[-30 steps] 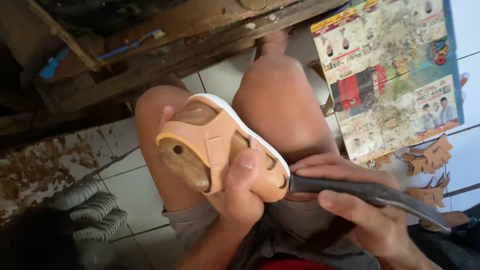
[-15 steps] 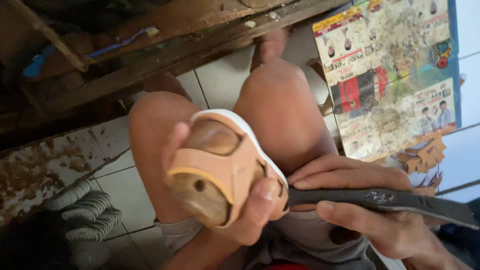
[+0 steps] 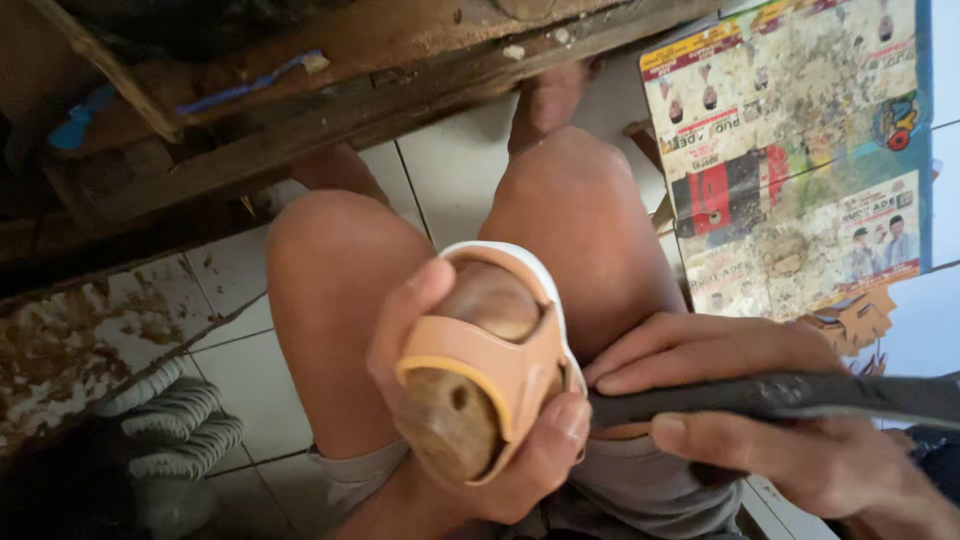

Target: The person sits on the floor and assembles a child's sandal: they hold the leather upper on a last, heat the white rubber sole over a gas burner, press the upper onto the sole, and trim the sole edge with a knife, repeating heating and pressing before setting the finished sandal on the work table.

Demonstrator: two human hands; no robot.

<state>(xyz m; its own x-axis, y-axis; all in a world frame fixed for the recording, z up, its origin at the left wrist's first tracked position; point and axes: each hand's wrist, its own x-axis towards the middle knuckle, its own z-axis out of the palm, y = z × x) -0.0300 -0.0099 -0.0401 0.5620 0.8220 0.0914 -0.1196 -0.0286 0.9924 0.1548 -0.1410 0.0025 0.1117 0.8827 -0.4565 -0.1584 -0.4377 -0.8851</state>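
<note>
My left hand (image 3: 505, 455) grips a small peach-coloured sandal (image 3: 500, 350) with a white sole, mounted on a brown wooden shoe form (image 3: 455, 425). The sandal rests over my bare knees, toe end toward me. My right hand (image 3: 760, 420) holds a long dark flat tool (image 3: 790, 397) whose tip presses against the sandal's right side, near the sole edge. The fingers of both hands wrap firmly around what they hold.
A stained printed poster sheet (image 3: 800, 160) lies on the white tiled floor (image 3: 455, 165) at the right, with tan leather pieces (image 3: 850, 325) beside it. A rough wooden bench frame (image 3: 300, 90) crosses the top. Grey ribbed soles (image 3: 180, 425) lie at lower left.
The sandal on its form has turned and dropped lower in my left hand, its toe end now facing me. The dark tool has stayed pressed against its right side.
</note>
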